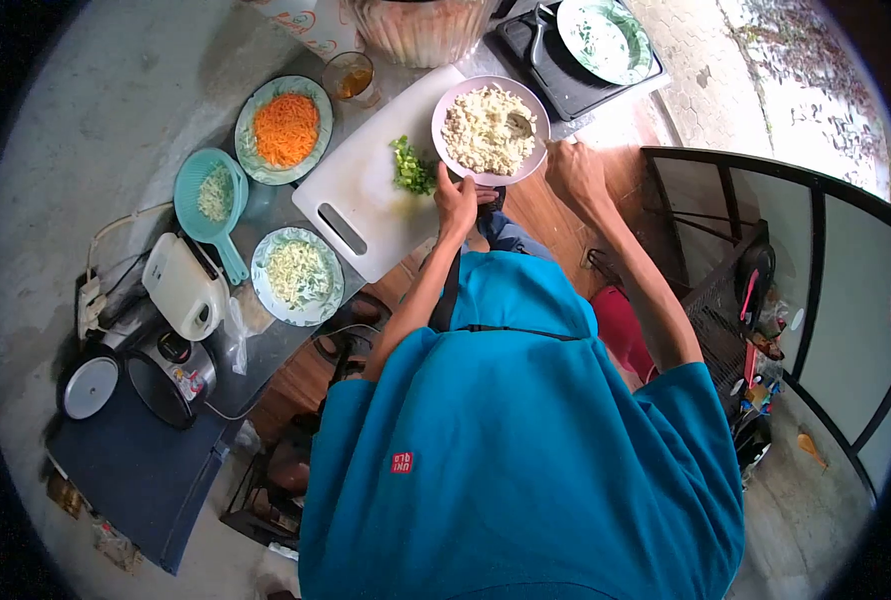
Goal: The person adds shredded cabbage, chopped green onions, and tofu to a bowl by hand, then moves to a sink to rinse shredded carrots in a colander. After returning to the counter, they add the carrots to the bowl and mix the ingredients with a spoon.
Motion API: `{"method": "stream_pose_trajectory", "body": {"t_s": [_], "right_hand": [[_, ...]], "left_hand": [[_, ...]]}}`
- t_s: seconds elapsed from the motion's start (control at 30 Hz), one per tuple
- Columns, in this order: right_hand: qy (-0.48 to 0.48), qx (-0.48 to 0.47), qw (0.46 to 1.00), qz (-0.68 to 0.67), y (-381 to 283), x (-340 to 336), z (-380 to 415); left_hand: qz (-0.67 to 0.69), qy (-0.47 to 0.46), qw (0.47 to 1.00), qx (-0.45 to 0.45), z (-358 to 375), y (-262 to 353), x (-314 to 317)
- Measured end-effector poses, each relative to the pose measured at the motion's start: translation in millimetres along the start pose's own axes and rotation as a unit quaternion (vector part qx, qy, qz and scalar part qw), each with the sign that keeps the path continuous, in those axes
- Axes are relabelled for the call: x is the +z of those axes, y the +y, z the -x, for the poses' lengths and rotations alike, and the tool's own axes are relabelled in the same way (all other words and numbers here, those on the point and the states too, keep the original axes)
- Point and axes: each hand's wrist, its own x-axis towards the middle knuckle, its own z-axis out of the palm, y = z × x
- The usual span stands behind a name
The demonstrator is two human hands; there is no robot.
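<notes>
So the cutting board (361,180) is ahead and a bit left, with chopped vegetables (413,168) on it and the bowl (484,179) just right of them, overlapping the board's right edge, spoon (521,124) inside, left hand (456,205) at the near rim, right hand (574,172) off the right side. Left of the board there's a carrot plate (247,125), then a colander (188,190) further left, plus a second plate (306,315) closer in. Glass (351,75)'s behind the board's left edge, stove (546,75)'s ahead and right with another plate (638,50) on top.
</notes>
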Motion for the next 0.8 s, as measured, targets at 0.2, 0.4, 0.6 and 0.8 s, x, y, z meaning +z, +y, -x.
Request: {"method": "stream_pose_trajectory", "body": {"t_s": [0.2,0.4,0.6,0.8], "right_hand": [[-0.099,-0.023,0.994,0.044,-27,11,-2],[-0.055,0.007,0.998,0.042,4,-7,-10],[-0.142,-0.009,0.988,0.059,-23,-7,-12],[-0.054,-0.011,0.998,0.027,-1,-14,-16]], "left_hand": [[-0.006,-0.018,1.000,-0.005,-2,0,-1],[0.004,-0.007,1.000,0.004,-1,-4,-2],[-0.009,-0.007,1.000,0.001,-3,-4,-1],[-0.001,-0.004,1.000,0.006,-3,-2,0]]}}
